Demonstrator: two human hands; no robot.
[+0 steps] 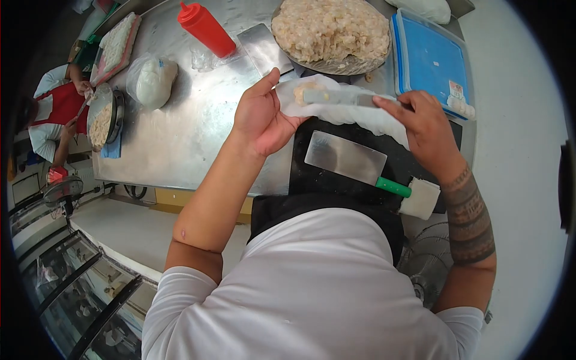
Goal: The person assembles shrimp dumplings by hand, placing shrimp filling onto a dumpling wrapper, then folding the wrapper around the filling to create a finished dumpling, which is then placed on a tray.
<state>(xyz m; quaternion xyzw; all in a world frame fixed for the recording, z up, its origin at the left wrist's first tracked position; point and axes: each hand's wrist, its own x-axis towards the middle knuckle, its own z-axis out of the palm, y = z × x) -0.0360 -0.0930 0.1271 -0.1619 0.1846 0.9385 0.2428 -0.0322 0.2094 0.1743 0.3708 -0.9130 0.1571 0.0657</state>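
Note:
A thin white dumpling wrapper lies across the fingers of my left hand, whose thumb is raised and whose fingertips are hidden beneath it. On the wrapper is a dab of pale minced filling. My right hand grips a flat metal spatula, its far end touching the filling. A row of white wrappers lies just below the spatula, partly behind my right hand. Nearer my body, a wide-bladed cleaver with a green handle rests on a black board.
Beyond my hands stands a heaped bowl of filling, with a blue-lidded container to its right. A red squeeze bottle, a metal sheet and a white bag are leftward. A folded cloth touches the cleaver's handle. A co-worker works at far left.

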